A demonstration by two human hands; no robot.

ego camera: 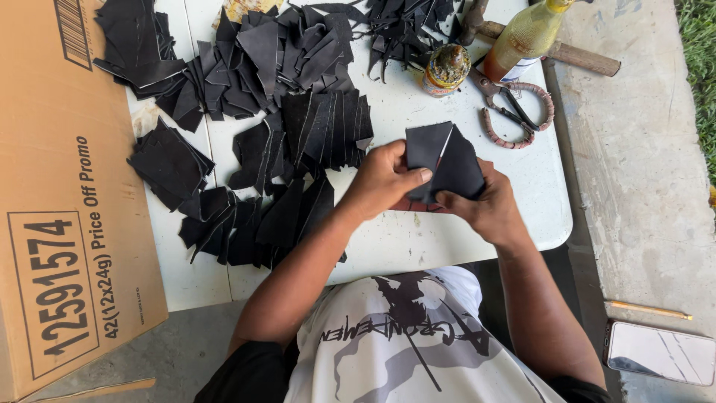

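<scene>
head cam: left hand (384, 179) and right hand (481, 205) both pinch a folded black leather piece (441, 159) over the near table (447, 239) edge, mid-fold; lining edges up looks next.

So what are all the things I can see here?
black pieces: too many to count, black, spread over the table
folded black piece: one, black, held in both hands
table: one, white, under everything
cardboard box: one, brown, flat at left
small jar: one, yellowish, top of table
bottle: one, amber, top right
pliers: one, rusty handles, beside the jar
hammer handle: one, wooden, top right
phone: one, on the ground, bottom right
pencil: one, yellow, above the phone
left hand: one, gripping the piece
right hand: one, gripping the piece
</scene>
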